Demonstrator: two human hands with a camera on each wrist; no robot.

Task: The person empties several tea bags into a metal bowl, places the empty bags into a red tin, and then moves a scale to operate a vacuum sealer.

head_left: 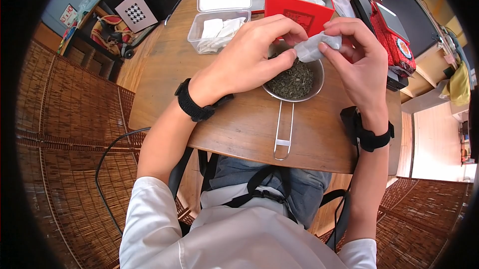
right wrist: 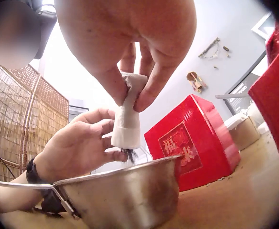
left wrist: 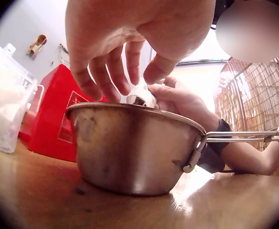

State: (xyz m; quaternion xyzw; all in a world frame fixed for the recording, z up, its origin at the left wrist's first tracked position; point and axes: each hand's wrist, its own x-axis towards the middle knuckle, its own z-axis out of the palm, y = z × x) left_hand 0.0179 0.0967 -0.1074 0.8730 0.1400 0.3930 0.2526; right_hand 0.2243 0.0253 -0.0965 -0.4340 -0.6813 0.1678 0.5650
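Note:
A small white tea bag point(head_left: 310, 50) is pinched between the thumb and fingers of my right hand point(head_left: 360, 62), above a metal cup point(head_left: 321, 82) with a wire handle. Dark dried leaves point(head_left: 293, 82) lie in the cup. In the right wrist view the tea bag point(right wrist: 126, 124) tilts mouth down, dark leaf bits point(right wrist: 130, 154) poking out just over the rim. My left hand point(head_left: 252, 52) arches over the cup's left side, its thumb and fingertips loosely bent right beside the bag's mouth. From the left wrist view, those fingers point(left wrist: 115, 71) are spread apart.
Behind the cup stands an open red box point(head_left: 299, 15) with white bags inside. Left of it is a clear plastic container point(head_left: 195, 37), lid raised, holding white bags. A red patterned item point(head_left: 399, 44) is at the right. The cup's handle point(head_left: 283, 139) points towards the table's front edge.

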